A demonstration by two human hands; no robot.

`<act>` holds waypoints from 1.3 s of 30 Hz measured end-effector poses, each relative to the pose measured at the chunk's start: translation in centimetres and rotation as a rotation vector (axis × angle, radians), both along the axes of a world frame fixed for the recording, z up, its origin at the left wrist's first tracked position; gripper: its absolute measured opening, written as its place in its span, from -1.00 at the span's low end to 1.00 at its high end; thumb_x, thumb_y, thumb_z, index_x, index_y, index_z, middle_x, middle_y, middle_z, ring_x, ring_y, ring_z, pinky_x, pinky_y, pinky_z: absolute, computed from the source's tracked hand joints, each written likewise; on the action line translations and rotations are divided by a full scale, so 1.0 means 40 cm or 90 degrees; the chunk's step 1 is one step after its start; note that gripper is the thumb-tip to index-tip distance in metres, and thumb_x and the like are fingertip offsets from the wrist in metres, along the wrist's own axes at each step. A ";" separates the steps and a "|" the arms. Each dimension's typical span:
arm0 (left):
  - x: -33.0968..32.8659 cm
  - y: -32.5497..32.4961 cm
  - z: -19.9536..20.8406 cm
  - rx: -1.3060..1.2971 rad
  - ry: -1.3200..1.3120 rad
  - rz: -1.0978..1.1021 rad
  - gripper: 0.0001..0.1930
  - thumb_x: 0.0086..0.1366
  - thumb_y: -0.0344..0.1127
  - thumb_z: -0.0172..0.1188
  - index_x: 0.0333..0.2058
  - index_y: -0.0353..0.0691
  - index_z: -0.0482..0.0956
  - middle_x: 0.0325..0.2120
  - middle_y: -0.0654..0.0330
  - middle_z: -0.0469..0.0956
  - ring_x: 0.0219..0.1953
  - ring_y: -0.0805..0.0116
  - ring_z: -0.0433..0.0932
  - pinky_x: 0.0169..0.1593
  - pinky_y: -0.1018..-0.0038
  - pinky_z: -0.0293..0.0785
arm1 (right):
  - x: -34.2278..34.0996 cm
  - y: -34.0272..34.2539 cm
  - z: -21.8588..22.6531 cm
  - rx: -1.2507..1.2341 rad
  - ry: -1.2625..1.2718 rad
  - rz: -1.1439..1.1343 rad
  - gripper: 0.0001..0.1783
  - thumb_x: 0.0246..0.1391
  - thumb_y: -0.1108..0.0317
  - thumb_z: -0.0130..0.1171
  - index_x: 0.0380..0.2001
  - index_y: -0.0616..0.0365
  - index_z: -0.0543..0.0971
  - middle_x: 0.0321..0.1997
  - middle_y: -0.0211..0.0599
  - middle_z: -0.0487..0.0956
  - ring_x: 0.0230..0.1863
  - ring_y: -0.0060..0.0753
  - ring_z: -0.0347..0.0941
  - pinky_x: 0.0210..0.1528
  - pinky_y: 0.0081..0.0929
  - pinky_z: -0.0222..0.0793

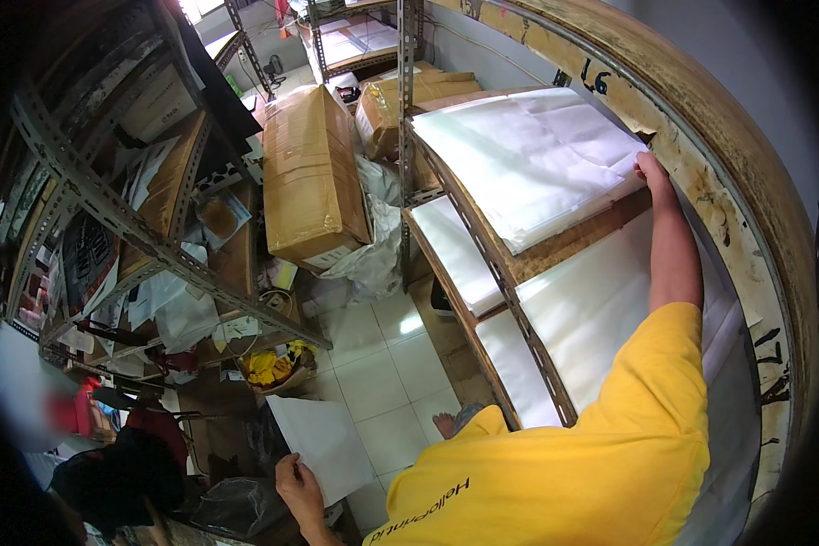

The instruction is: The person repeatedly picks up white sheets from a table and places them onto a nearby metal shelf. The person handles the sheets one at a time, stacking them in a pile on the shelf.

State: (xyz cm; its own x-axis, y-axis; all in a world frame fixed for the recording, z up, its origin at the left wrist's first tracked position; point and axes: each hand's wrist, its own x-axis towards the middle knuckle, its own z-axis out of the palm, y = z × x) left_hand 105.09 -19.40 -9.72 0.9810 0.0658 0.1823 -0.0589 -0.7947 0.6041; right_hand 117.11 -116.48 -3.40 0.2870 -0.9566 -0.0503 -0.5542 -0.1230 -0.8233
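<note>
My left hand (298, 487), low in the picture, pinches the edge of a white sheet (326, 444) that hangs over the floor. My right arm stretches up to the right along a metal shelf rack. At its end, my right hand (650, 170) has its fingers curled at the far right corner of a stack of large white sheets (528, 164) on the rack's upper board. The corner seems to be between those fingers, though the fingertips are partly hidden. The top sheet looks slightly wrinkled and shiny.
More white sheets (582, 291) lie on lower boards. Behind stands a taped cardboard box (311, 173) beside plastic wrapping (369, 246). On the left, a metal rack (136, 227) holds papers and clutter. Tiled floor (373, 364) runs between the racks. Another person (132, 464) is at the lower left.
</note>
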 end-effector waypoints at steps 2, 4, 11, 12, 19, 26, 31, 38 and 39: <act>-0.001 -0.011 0.000 0.000 0.001 -0.003 -0.75 0.14 -0.65 0.06 -0.18 -0.46 0.53 -0.27 -0.09 0.56 -0.32 0.04 0.57 -0.22 0.29 0.49 | -0.002 -0.023 -0.012 -0.010 0.044 0.029 -0.77 0.05 0.28 0.03 -0.34 0.23 0.51 -0.46 -0.26 0.57 -0.60 -0.48 0.43 -0.66 -0.55 0.36; -0.002 -0.024 0.008 -0.006 0.002 0.006 -0.73 0.14 -0.64 0.06 -0.15 -0.47 0.53 -0.27 -0.10 0.57 -0.31 0.03 0.58 -0.20 0.28 0.50 | 0.000 -0.054 -0.027 -0.021 0.087 0.063 -0.76 0.03 0.29 0.04 -0.35 0.27 0.50 -0.44 -0.21 0.58 -0.57 -0.38 0.46 -0.61 -0.44 0.40; -0.022 -0.005 0.028 -0.077 0.022 0.038 -0.70 0.14 -0.58 0.12 -0.11 -0.39 0.53 -0.25 -0.14 0.57 -0.25 -0.07 0.59 -0.15 0.26 0.51 | 0.091 -0.034 0.139 -0.632 0.095 0.320 -0.56 0.08 0.10 0.19 -0.30 0.37 0.54 -0.34 0.10 0.57 -0.27 0.02 0.48 -0.15 -0.10 0.36; -0.046 -0.013 0.057 -0.064 0.037 0.061 -0.70 0.15 -0.55 0.13 -0.10 -0.36 0.53 -0.21 -0.13 0.57 -0.22 -0.10 0.58 -0.13 0.24 0.52 | 0.184 0.094 0.099 -0.530 -0.055 0.482 -0.61 0.18 0.11 0.12 -0.31 0.32 0.51 -0.41 -0.06 0.51 -0.33 -0.09 0.44 -0.19 -0.19 0.35; -0.042 -0.076 -0.022 -0.107 -0.053 -0.106 -0.76 0.22 -0.41 0.11 -0.12 -0.30 0.48 -0.23 -0.02 0.53 -0.13 -0.04 0.54 -0.07 0.19 0.52 | 0.086 1.446 0.293 -0.055 0.033 1.125 -0.54 0.25 0.40 0.04 0.20 0.18 0.33 -0.50 -0.47 0.39 -0.50 -0.63 0.37 -0.52 -0.66 0.31; -0.145 -0.047 0.068 -0.096 -0.187 -0.034 -0.76 0.18 -0.42 0.12 -0.15 -0.29 0.43 -0.31 0.03 0.44 -0.17 0.05 0.53 -0.13 0.24 0.53 | -0.068 2.034 0.162 0.021 0.359 1.522 -0.55 0.31 0.23 -0.02 0.16 0.26 0.40 -0.30 -0.24 0.64 -0.42 -0.48 0.58 -0.39 -0.55 0.45; -0.239 0.053 0.055 -0.159 -0.199 -0.002 -0.76 0.25 -0.36 0.15 -0.15 -0.33 0.45 -0.29 0.00 0.48 -0.21 0.02 0.53 -0.17 0.24 0.53 | -0.099 2.159 0.065 0.023 0.371 1.515 -0.74 0.31 0.29 -0.01 -0.16 0.30 0.52 -0.40 -0.28 0.60 -0.46 -0.53 0.55 -0.44 -0.61 0.40; -0.543 0.418 -0.015 -0.237 -0.129 0.439 -0.75 0.21 -0.26 0.24 -0.20 -0.26 0.55 -0.29 -0.02 0.56 -0.23 -0.06 0.54 -0.13 0.20 0.49 | -0.059 2.163 -0.099 -0.038 0.328 1.425 -0.83 0.15 0.42 0.11 -0.28 0.33 0.54 -0.43 -0.27 0.59 -0.53 -0.52 0.54 -0.43 -0.50 0.43; -0.601 0.478 -0.023 -0.225 -0.101 0.540 -0.76 0.19 -0.29 0.26 -0.21 -0.28 0.54 -0.28 -0.01 0.55 -0.21 -0.04 0.54 -0.11 0.22 0.48 | -0.055 2.156 -0.120 -0.032 0.330 1.415 -0.84 0.14 0.43 0.10 -0.29 0.33 0.53 -0.44 -0.27 0.59 -0.54 -0.52 0.53 -0.43 -0.49 0.43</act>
State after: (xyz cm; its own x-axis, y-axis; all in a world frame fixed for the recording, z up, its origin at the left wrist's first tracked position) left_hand 81.04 -0.29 -10.65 0.5448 0.8263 0.1430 0.3549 -0.3817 0.8534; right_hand 114.91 -30.23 -8.20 0.5193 0.7330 -0.4394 0.3410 -0.6492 -0.6799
